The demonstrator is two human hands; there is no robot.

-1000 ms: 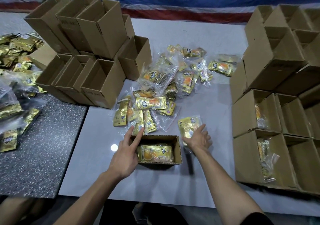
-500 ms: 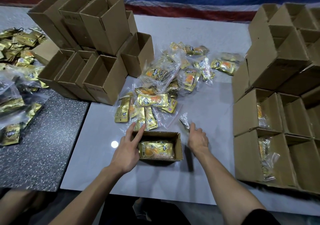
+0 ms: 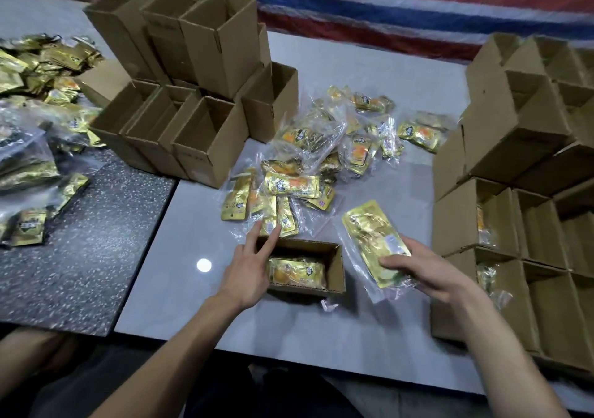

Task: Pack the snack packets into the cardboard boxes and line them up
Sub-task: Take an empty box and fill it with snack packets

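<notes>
A small open cardboard box [image 3: 334, 266] lies in front of me on the grey table, with a gold snack packet [image 3: 297, 271] inside. My left hand [image 3: 247, 273] rests against the box's left end, two straight fingers on its rim. My right hand [image 3: 427, 271] holds another gold snack packet in clear wrap [image 3: 373, 237], lifted just right of the box. Behind the box lies a loose pile of gold packets [image 3: 305, 173].
Empty open boxes [image 3: 193, 90] are stacked at the back left. Rows of boxes [image 3: 514, 218] stand at the right, some with packets in them. More gold packets [image 3: 35, 96] cover the far left beside a dark speckled tabletop [image 3: 80, 241].
My right hand has picked the packet up off the table and brought it back, flat side up, beside the box. The left hand has stayed on the box's left end.
</notes>
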